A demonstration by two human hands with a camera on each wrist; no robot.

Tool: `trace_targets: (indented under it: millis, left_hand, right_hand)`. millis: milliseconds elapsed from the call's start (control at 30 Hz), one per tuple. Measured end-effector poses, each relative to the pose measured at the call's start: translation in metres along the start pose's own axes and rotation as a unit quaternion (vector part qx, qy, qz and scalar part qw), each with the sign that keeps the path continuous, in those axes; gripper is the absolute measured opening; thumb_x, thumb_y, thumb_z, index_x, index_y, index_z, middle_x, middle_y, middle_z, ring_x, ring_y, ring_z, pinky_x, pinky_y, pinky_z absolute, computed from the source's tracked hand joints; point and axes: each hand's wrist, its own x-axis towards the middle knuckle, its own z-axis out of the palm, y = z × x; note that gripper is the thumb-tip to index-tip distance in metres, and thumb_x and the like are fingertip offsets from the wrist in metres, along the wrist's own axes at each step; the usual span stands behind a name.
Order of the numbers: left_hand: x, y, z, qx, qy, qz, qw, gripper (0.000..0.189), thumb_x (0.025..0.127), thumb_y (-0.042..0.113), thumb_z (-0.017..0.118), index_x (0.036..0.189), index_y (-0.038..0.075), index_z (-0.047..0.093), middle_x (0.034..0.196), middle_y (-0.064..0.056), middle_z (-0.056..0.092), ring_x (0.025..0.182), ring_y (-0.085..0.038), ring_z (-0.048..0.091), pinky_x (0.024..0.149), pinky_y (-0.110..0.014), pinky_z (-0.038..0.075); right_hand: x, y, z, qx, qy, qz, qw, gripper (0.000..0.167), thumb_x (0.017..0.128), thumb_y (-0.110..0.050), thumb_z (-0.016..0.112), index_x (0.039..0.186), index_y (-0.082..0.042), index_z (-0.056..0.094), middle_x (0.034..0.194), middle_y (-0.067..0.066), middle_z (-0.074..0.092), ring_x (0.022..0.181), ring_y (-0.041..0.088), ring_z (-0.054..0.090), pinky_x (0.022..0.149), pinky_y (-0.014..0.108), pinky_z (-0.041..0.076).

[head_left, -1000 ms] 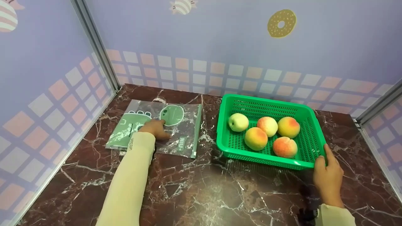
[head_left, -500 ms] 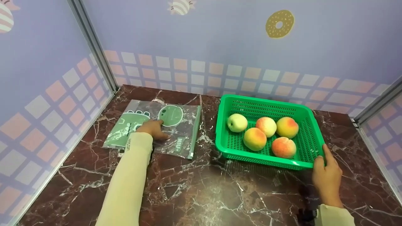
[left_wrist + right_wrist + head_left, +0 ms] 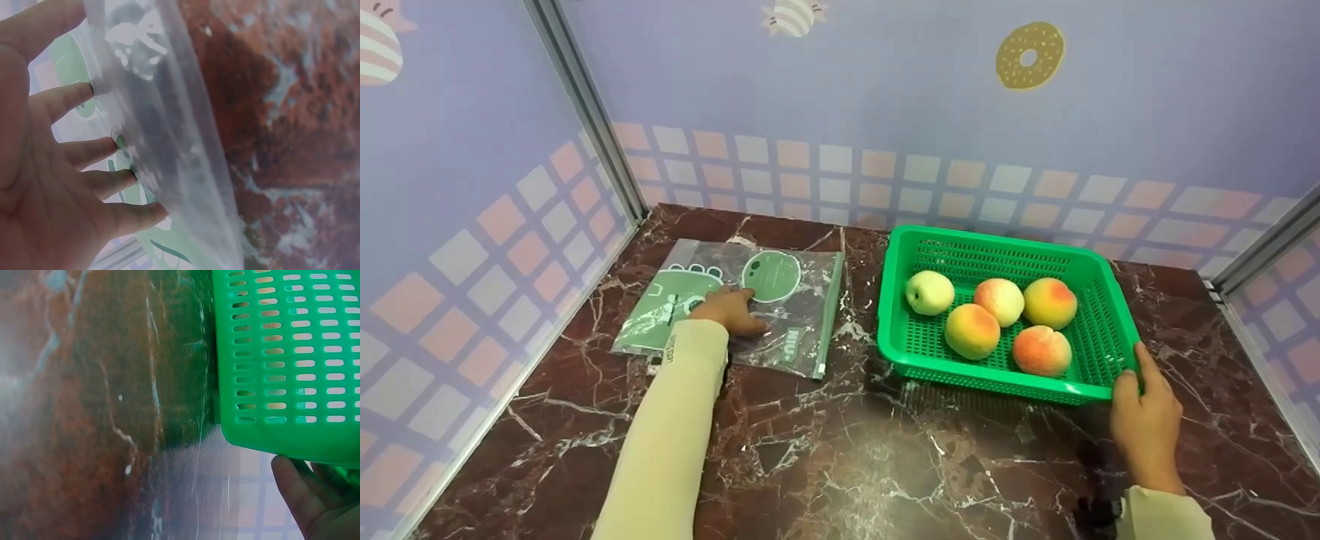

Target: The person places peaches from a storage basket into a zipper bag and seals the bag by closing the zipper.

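A person's left grip [image 3: 729, 310], fingers spread, rests on a clear zip bag [image 3: 771, 276] beneath it; the right grip [image 3: 1146, 420] pinches a green basket [image 3: 1005, 382] lying ahead and leftward. A sharp tug there could roll the fruit [image 3: 1041, 350]; a sliding left grip might crumple the bag. Both grips hold their places from half a second earlier.
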Motion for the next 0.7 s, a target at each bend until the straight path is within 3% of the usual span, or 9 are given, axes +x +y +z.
trace_targets:
  millis: [267, 700]
  left_hand:
    - [-0.0007, -0.0007, 0.0041, -0.016, 0.016, -0.008, 0.9997, 0.080, 0.086, 0.043, 0.060, 0.152, 0.009, 0.030, 0.154, -0.030, 0.025, 0.141, -0.053, 0.021, 0.107, -0.068, 0.030]
    - [-0.0009, -0.0010, 0.0083, 0.005, 0.051, -0.004, 0.9987, 0.078, 0.083, 0.047, 0.062, 0.148, 0.012, 0.038, 0.151, -0.028, 0.032, 0.137, -0.051, 0.030, 0.101, -0.073, 0.029]
  right_hand:
    - [-0.0001, -0.0004, -0.0003, 0.000, 0.000, 0.004, 1.0000, 0.056, 0.097, -0.028, 0.028, 0.153, -0.028, 0.027, 0.155, 0.020, 0.032, 0.140, 0.045, 0.031, 0.109, 0.065, 0.027]
    - [-0.0005, -0.0001, -0.0007, 0.006, -0.002, 0.008, 1.0000, 0.056, 0.097, -0.028, 0.029, 0.153, -0.026, 0.028, 0.155, 0.020, 0.031, 0.140, 0.046, 0.031, 0.108, 0.066, 0.027]
